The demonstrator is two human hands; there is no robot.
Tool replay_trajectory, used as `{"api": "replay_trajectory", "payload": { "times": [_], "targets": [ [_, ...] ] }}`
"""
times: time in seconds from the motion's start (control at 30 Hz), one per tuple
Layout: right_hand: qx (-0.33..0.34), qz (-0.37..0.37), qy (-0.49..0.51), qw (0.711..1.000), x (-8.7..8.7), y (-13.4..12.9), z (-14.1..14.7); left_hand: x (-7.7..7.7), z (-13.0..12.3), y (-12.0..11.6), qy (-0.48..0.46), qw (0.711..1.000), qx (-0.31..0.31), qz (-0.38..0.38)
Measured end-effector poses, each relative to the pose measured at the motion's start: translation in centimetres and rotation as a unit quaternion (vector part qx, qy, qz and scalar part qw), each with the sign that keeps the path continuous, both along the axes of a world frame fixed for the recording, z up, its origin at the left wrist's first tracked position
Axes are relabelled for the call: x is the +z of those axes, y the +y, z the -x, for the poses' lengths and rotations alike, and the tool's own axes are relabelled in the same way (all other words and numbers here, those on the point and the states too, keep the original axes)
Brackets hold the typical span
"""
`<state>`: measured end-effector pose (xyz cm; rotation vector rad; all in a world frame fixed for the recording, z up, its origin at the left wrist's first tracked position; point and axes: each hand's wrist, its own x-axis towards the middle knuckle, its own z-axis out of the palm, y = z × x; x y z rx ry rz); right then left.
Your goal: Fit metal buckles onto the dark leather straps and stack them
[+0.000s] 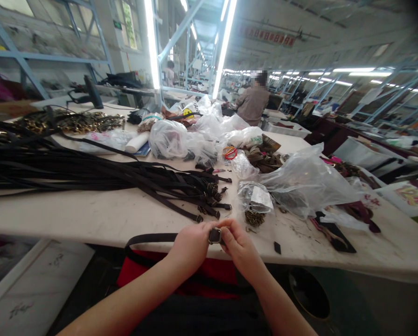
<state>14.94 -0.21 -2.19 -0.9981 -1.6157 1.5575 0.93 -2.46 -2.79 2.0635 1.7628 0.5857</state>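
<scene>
Between my two hands, at the table's front edge, is a metal buckle (215, 235) on a black strap (153, 238). My left hand (191, 242) is closed on the strap just left of the buckle; its fingertips are mostly hidden. From there the strap runs left and loops down over the edge. My right hand (239, 242) pinches the short strap end at the buckle's right side. Beyond the hands lies a long heap of black straps (100, 168), with metal buckles on their right ends. A clear bag of small brass-coloured metal parts (254, 218) stands to the right.
Clear plastic bags (296, 182) crowd the right and middle of the table (153, 210). Brass-coloured hardware (72, 122) is piled at the back left. A small black piece (277, 248) lies near the front edge. Another person (254, 100) stands beyond the table.
</scene>
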Motion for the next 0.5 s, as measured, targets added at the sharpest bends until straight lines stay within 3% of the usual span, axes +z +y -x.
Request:
{"api": "replay_trajectory", "payload": {
  "times": [0.07,0.17,0.3,0.37,0.43,0.5],
  "targets": [
    [-0.005,-0.014,0.002,1.000,0.4,-0.2,0.2,-0.2,-0.2,0.1,0.008,1.000,-0.009,0.018],
    [0.049,-0.074,-0.012,0.996,1.0,-0.3,-0.1,0.0,0.2,-0.2,0.009,0.999,-0.026,0.019],
    [0.012,-0.045,0.013,0.999,1.6,0.0,-1.5,2.4,1.7,-1.3,-0.060,0.995,-0.007,-0.083],
    [0.010,-0.050,0.031,0.998,1.7,0.1,-1.9,3.7,2.2,-1.8,-0.168,0.985,0.012,-0.020],
    [0.022,-0.079,0.047,0.996,1.7,-0.1,-1.7,4.1,2.1,-2.0,-0.333,0.934,0.015,0.131],
    [0.018,-0.108,0.052,0.993,1.5,-0.5,-1.2,3.7,1.5,-2.0,-0.493,0.832,0.024,0.254]
  ]
}}
